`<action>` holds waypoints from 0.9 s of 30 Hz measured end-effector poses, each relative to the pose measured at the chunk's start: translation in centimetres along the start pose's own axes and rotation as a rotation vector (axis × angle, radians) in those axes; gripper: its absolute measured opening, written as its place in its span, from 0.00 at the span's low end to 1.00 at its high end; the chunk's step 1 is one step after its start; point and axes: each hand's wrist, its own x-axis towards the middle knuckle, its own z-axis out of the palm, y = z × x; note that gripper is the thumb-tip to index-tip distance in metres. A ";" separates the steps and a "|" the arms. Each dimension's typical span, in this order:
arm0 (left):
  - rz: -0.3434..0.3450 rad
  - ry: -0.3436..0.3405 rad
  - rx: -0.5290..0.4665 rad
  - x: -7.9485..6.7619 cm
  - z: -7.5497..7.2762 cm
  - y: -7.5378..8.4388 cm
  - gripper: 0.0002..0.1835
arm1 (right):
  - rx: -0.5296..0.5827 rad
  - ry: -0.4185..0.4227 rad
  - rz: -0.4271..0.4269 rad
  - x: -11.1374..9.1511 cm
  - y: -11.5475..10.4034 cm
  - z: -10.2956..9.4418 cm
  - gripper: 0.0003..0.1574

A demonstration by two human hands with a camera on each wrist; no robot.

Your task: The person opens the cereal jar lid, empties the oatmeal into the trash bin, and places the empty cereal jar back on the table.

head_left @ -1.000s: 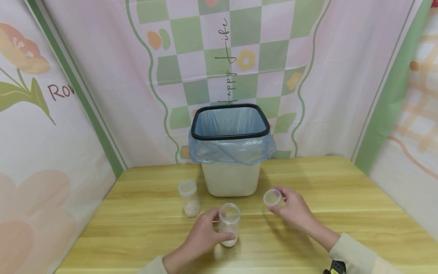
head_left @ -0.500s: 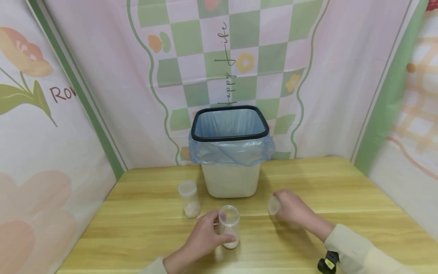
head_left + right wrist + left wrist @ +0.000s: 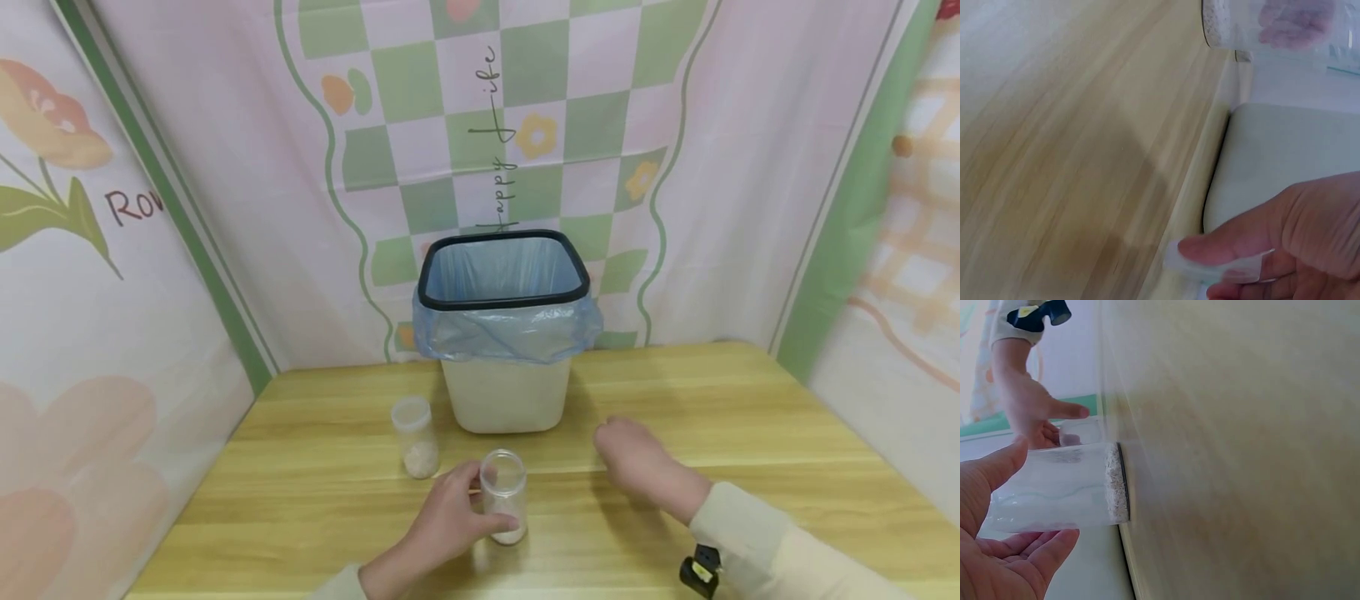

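Newly, right hand (image 3: pixel 637 465) hides lid (image 3: pixel 1200 269) in head view.

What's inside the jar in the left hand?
A shallow, white, grainy layer lies at the bottom of the jar; in the head view, the left hand partly covers that layer.

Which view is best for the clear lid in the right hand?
Right wrist: the clear lid appears closest there, pinched in the right hand, which covers some of it. The left wrist view shows only part of it, smaller, beyond the jar. The head view shows none.
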 end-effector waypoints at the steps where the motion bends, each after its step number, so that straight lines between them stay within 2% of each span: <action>1: 0.000 0.001 0.001 0.0 0.0 0.0 0.28 | -0.040 0.012 -0.017 0.1 -0.1 0.1 0.17; 4: 0.003 0.000 -0.001 0.0 0.0 -0.1 0.28 | -0.125 0.041 -0.047 0.3 -0.3 0.4 0.17; 8: 0.001 0.000 -0.004 0.0 0.1 -0.2 0.29 | -0.161 0.038 -0.051 0.7 -0.5 0.7 0.16; 20: -0.002 -0.001 0.006 0.1 0.0 0.0 0.29 | -0.101 0.025 -0.067 1.4 -1.1 0.5 0.16; 27: -0.006 0.002 -0.005 0.2 0.1 0.0 0.29 | -0.041 0.052 -0.068 1.7 -1.1 0.7 0.17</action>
